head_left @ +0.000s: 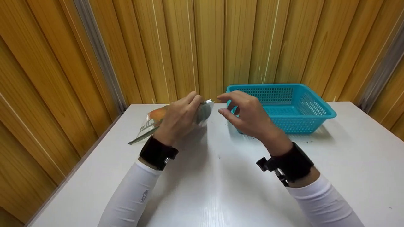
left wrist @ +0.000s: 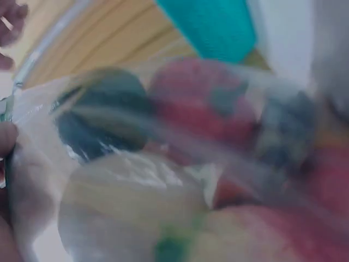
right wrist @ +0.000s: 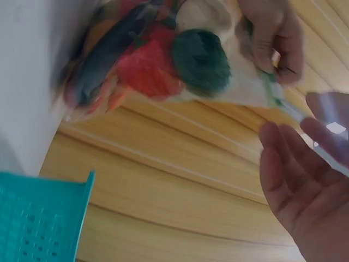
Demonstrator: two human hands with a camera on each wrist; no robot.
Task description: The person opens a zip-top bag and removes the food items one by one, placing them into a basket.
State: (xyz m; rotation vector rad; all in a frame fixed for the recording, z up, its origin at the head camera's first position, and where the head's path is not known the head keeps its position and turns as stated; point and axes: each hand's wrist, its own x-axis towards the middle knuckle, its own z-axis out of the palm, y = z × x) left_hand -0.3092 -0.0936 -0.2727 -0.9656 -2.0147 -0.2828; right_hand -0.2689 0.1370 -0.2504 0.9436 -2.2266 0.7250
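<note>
Head view, wood-patterned wall: ribbed yellow-brown panels (head_left: 208, 47) rising beyond both my hands.
White table: spreads beneath my hands, its surface (head_left: 217, 183) coming toward me between my forearms.
Turquoise basket: on the table, beyond and to the right of my right hand, which covers part of its left end; its rim (head_left: 300, 117) faces me.
White sleeves: one on each forearm, behind my hands; the left sleeve (head_left: 131, 192) carries small lettering.
Clear bag: held up in my left hand (head_left: 178, 116), its plastic (right wrist: 242, 90) reaching out on both sides of my knuckles; orange print and dark letters show to the left of them.
Left hand: fingers curled, gripping the bag by its edge.
Right hand: raised just beside the bag (head_left: 244, 108), thumb and fingers apart, nothing between them, not touching the plastic.
Black wrist straps: one right behind each hand, the right strap (head_left: 292, 162) with a small part sticking out.
Bag's vegetable shapes: below my left fingers, a long dark one (right wrist: 106, 57), a red one (right wrist: 150, 68) and a rounded green one (right wrist: 202, 63); I cannot tell whether they are inside or printed.
Green-and-white strip: along the bag's edge (right wrist: 271, 90), at my left fingertips.
</note>
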